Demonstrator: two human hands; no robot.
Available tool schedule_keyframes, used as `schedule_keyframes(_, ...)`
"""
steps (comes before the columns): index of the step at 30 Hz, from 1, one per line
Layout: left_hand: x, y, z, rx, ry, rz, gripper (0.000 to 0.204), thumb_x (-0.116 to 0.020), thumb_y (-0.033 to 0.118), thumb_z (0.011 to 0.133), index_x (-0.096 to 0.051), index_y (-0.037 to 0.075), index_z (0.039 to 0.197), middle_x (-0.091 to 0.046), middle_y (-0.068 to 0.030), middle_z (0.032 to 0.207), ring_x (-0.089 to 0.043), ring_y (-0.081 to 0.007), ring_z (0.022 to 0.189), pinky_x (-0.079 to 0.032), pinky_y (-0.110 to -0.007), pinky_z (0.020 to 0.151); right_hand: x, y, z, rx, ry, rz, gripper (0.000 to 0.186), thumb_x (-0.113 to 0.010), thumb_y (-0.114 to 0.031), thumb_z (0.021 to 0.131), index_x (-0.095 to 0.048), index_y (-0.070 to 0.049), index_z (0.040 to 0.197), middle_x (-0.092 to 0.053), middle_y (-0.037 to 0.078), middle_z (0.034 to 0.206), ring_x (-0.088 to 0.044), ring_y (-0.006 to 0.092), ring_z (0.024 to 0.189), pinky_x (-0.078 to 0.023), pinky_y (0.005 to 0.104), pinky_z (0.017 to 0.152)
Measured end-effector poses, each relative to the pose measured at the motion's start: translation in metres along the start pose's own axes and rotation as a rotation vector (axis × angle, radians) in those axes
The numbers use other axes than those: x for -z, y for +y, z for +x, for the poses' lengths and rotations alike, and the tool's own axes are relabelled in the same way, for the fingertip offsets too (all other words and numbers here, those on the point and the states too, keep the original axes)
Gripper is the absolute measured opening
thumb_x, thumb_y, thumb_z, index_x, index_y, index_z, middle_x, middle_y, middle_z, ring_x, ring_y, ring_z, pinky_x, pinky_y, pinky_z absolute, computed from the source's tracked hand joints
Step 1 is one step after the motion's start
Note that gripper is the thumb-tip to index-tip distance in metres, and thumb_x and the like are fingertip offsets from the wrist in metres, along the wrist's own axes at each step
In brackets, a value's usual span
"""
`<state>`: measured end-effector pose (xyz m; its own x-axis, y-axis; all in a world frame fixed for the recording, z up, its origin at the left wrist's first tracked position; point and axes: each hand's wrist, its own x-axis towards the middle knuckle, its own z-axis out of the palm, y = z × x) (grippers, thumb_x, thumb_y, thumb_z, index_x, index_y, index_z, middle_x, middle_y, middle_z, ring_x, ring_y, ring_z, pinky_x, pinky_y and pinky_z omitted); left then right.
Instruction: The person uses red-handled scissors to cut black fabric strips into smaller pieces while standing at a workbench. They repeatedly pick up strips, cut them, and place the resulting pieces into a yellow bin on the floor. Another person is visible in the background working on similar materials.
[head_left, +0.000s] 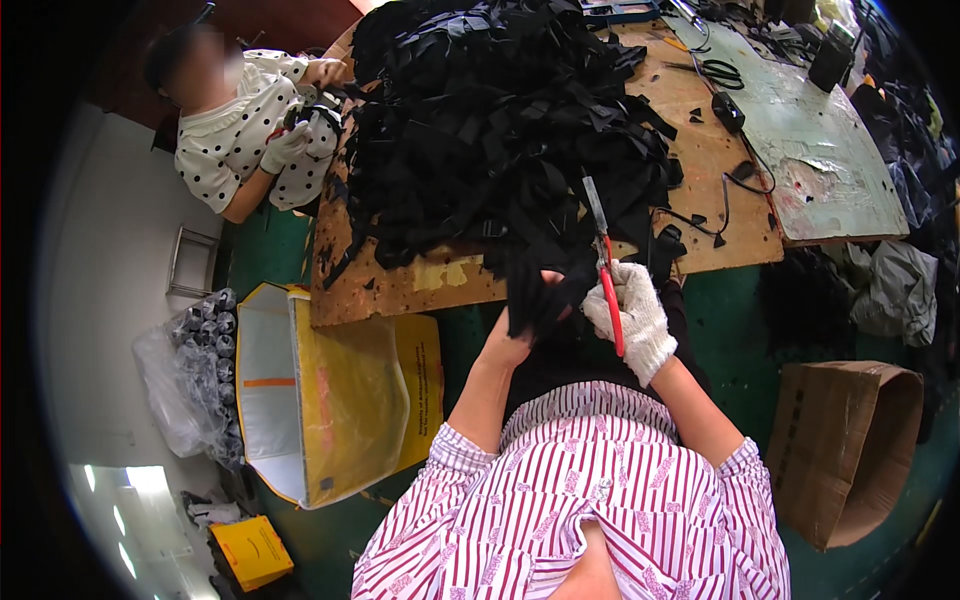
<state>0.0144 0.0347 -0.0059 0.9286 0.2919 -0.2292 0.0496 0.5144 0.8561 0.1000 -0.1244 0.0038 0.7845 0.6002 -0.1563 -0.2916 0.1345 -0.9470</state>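
Note:
My bare left hand [513, 338] is closed around a bunch of black fabric strips [535, 290] just off the table's near edge. Loose ends of the strips hang over its fingers. A white knitted glove covers my right hand [636, 315], which grips a red-handled tool [612, 300] with a long, narrow silver blade pointing away from me. Whether the tool has one blade or two closed together, I cannot tell. Its tip reaches the near side of a large heap of black fabric strips [480, 140] on the wooden table [400, 290].
A yellow bin with white lining [300, 400] stands below the table at left, near plastic-wrapped items [195, 370]. An open cardboard box [840, 450] sits at right. Black-handled scissors [720, 72] and a cable [745, 175] lie on the table. Another person [240, 130] works at far left.

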Motion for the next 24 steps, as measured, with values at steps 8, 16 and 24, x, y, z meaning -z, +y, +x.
schedule_keyframes(8,0.006,0.000,0.002,0.075,0.067,-0.164,0.023,-0.048,0.026,0.092,-0.055,0.009,0.106,-0.060,-0.0055,0.087,-0.061,-0.0169,0.082,-0.047,-0.021,0.069,0.000,0.001,-0.001,0.071,0.019,-0.018,0.045,-0.069,-0.004,0.077,-0.040,-0.003,0.112,-0.054,0.002,0.079,-0.051,0.0066,0.061,-0.045,0.0215,0.055)
schedule_keyframes(16,0.016,0.048,0.027,-0.413,0.155,0.599,0.016,-0.055,0.008,0.085,-0.056,0.003,0.100,-0.061,-0.0086,0.083,-0.061,-0.0233,0.078,-0.049,-0.035,0.072,0.025,-0.003,-0.015,-0.064,0.228,0.025,0.041,-0.069,-0.006,0.077,-0.041,-0.005,0.108,-0.054,0.003,0.077,-0.051,0.0076,0.055,-0.044,0.0202,0.048)
schedule_keyframes(24,0.015,0.056,0.076,-0.447,-0.124,1.814,0.043,-0.053,-0.012,0.069,-0.056,0.000,0.110,-0.053,-0.0165,0.098,-0.056,-0.0371,0.087,-0.047,-0.041,0.074,0.026,0.004,-0.028,-0.062,0.214,0.074,0.042,-0.069,-0.007,0.077,-0.042,-0.005,0.108,-0.054,0.002,0.076,-0.050,0.0074,0.055,-0.044,0.0201,0.047)
